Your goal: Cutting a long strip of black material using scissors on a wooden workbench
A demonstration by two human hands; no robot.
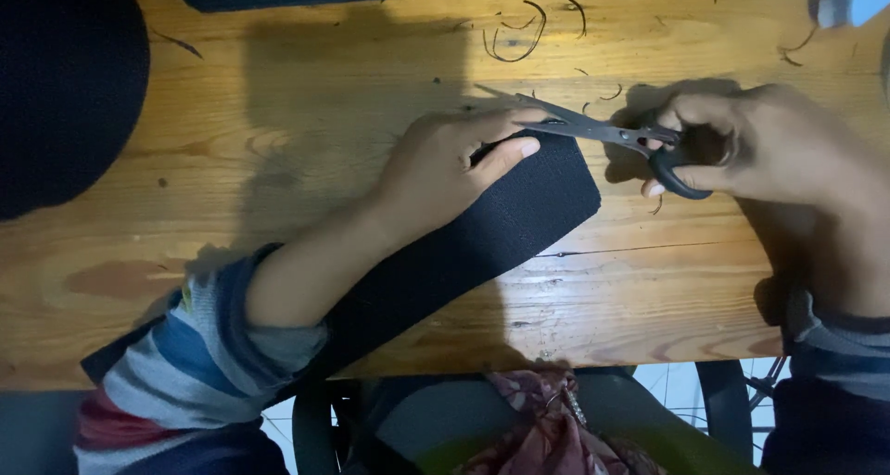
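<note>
On grainy wooden table [278, 114], left hand [445, 164] pinning woven black strap [519, 215], right hand [769, 146] gripping scissors [603, 130]

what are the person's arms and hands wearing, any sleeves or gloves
Both hands are bare, no gloves. The left hand comes from a long sleeve pushed up the forearm, striped in grey, blue, dark navy and some red. The right hand has a similar sleeve with grey and dark bands at the wrist. No rings or watch can be made out.

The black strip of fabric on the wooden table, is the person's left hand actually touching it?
Touching. The head view shows the left hand lying flat on the black fabric strip, its thumb pressed along the strip's upper edge, no gap visible between them.
</note>
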